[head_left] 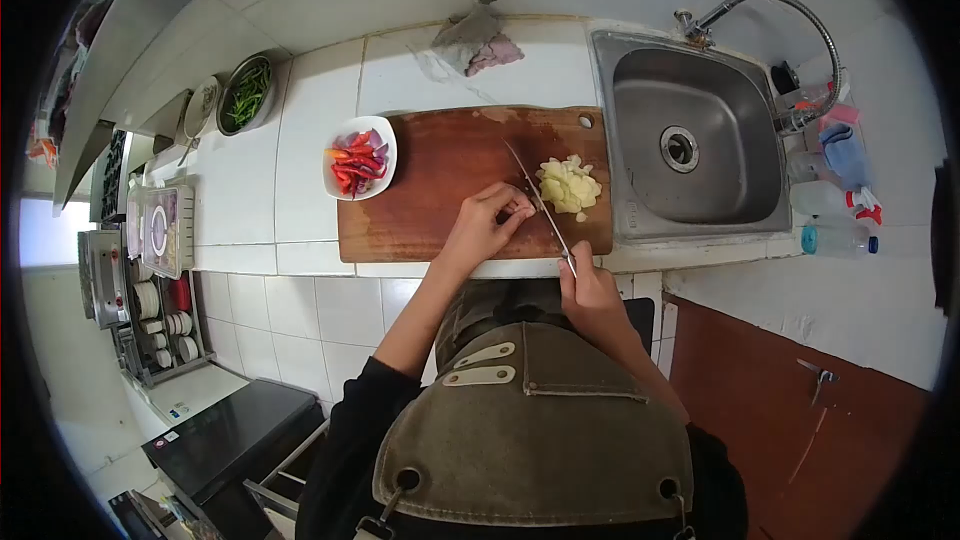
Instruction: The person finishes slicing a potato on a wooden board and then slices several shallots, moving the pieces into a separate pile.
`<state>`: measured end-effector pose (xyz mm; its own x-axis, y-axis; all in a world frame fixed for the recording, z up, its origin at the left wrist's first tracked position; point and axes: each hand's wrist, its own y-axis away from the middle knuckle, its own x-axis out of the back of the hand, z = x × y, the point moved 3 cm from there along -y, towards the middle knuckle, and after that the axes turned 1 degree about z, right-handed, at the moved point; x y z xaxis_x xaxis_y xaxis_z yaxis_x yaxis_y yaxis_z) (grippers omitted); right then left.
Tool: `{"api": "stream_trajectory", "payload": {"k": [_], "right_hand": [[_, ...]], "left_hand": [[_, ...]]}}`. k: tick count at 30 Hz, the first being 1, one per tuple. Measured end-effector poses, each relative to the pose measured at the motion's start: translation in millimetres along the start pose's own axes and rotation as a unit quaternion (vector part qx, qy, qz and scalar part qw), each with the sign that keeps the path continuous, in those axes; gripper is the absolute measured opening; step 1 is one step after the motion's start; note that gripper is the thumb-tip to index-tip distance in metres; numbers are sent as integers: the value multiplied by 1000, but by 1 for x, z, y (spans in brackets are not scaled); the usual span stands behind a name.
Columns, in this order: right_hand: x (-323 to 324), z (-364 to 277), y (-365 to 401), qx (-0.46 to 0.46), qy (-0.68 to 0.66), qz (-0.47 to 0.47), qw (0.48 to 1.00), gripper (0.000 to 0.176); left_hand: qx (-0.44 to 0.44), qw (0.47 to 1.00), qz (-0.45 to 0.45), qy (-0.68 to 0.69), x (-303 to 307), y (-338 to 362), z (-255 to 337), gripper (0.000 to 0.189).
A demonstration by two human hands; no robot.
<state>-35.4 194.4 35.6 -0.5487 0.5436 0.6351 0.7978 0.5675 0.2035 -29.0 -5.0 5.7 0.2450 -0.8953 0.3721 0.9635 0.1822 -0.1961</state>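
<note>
My right hand [592,292] grips the handle of a knife [543,202], whose blade runs up and to the left across the cutting board [430,165]. Close to the left side of the blade is my left hand [490,225], its fingers curled and pressed together low over the board. Whatever those fingers hold is hidden. Just right of the blade lies a pile of pale yellow slices [568,185]. A white bowl [331,172] with red chillies [358,162] and purple pieces, perhaps shallots, sits on the board's left end.
A steel sink [700,220] with a flexible tap [828,35] adjoins the board on the right, with bottles [825,198] beyond. Behind the board lies a plastic bag [465,45]. At left stand a bowl of green chillies [247,95] and a clear container [167,230].
</note>
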Motion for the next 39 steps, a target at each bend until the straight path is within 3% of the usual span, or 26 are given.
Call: {"api": "stream_trajectory", "payload": {"k": [8, 11, 15, 17, 24, 33, 35, 39], "right_hand": [[-9, 6, -2, 22, 11, 3, 1000, 18], [-9, 7, 2, 41, 10, 10, 999, 17], [-10, 7, 1, 39, 10, 12, 999, 17], [-11, 4, -6, -15, 14, -15, 1000, 16], [-18, 8, -21, 15, 19, 14, 1000, 18], [-4, 7, -13, 29, -63, 36, 997, 18], [-9, 12, -16, 47, -63, 53, 995, 17], [-14, 13, -17, 51, -52, 44, 996, 17]], "left_hand": [[-45, 998, 1, -46, 8, -3, 4, 8], [-22, 999, -7, -43, 6, -3, 4, 8], [-30, 999, -5, -42, 4, -2, 3, 8], [-51, 997, -4, -49, 2, -1, 3, 11], [-58, 996, -12, -72, 1, 1, 6, 9], [-24, 998, 10, -54, 5, 6, 6, 9], [-70, 993, 16, -96, 3, 7, 2, 10], [-29, 997, 2, -69, 2, 12, 6, 12]]}}
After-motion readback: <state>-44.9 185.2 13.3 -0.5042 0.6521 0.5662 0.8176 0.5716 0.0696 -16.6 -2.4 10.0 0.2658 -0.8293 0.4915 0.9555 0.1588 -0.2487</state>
